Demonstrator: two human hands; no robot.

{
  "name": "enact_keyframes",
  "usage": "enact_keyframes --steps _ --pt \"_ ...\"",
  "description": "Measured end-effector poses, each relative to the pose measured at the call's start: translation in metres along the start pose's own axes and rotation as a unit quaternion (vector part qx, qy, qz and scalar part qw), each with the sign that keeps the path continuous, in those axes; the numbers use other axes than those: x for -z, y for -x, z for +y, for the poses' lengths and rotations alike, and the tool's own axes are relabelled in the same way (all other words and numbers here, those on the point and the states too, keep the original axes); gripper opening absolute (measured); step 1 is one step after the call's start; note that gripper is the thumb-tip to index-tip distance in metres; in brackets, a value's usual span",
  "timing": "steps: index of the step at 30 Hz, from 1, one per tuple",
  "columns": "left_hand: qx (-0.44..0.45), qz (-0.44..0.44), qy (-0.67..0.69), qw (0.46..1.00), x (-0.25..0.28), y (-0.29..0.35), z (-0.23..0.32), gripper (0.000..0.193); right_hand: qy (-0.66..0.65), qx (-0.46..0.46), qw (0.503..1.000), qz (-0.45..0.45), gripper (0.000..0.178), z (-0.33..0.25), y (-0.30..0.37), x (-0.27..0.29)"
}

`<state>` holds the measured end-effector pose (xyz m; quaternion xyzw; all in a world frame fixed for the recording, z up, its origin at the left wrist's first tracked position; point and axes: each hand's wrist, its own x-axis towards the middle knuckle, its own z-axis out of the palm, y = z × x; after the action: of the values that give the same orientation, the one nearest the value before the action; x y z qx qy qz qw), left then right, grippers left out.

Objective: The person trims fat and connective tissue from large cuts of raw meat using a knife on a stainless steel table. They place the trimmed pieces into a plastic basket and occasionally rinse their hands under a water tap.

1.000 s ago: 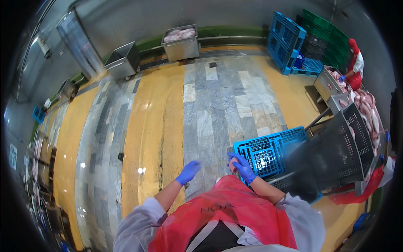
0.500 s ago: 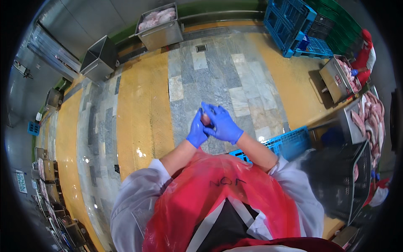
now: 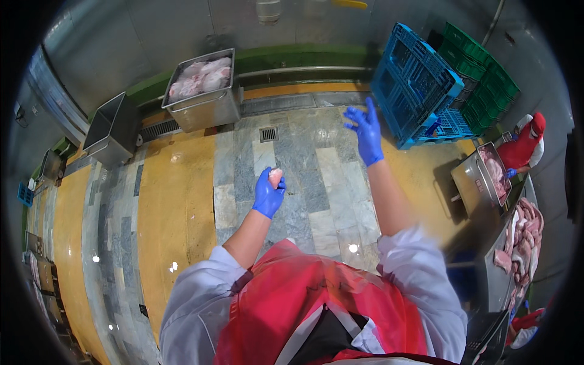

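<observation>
In my blue-gloved left hand [image 3: 267, 198] rests a small pink piece of meat [image 3: 275, 177], its pale end showing past the curled fingers. My right hand [image 3: 367, 137], gloved in blue too, is stretched out ahead and to the right. Its fingers are spread, and nothing is seen in it. Both hands hang over the tiled floor, well apart from each other.
A metal tub of meat [image 3: 201, 100] stands against the far wall, beside an empty-looking tub [image 3: 112, 134]. Blue pallets [image 3: 420, 85] and green crates [image 3: 486, 91] stand far right. A co-worker [image 3: 524, 146] leans at a meat cart [image 3: 480, 182]; nearer lies a meat-laden table [image 3: 497, 277].
My hands, together around the meat before, have separated. The right has swung forward and right with fingers spread; the left keeps the meat. The view has shifted, showing more of the far wall.
</observation>
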<state>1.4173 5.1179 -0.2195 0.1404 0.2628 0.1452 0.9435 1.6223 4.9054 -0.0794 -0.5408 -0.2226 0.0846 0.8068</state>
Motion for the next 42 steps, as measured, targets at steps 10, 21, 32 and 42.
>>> enact_keyframes --steps 10,21,32,42 --pt "-0.041 -0.003 0.006 0.999 -0.164 -0.175 0.007 0.018 -0.203 -0.015 0.978 -0.053 0.061 -0.016 -0.419 0.017" --pt "-0.29 0.061 0.103 0.949 -0.182 -0.218 -0.035 0.015 -0.349 0.127 0.823 -0.43 0.028 -0.023 -0.583 -0.045" --pt "-0.39 0.116 0.198 0.892 -0.22 -0.189 -0.057 0.019 -0.275 0.107 0.853 -0.431 0.031 -0.066 -0.573 -0.068" --pt "-0.398 0.109 0.163 0.896 -0.247 -0.195 -0.064 0.023 -0.275 0.096 0.85 -0.438 0.025 -0.039 -0.562 -0.037"
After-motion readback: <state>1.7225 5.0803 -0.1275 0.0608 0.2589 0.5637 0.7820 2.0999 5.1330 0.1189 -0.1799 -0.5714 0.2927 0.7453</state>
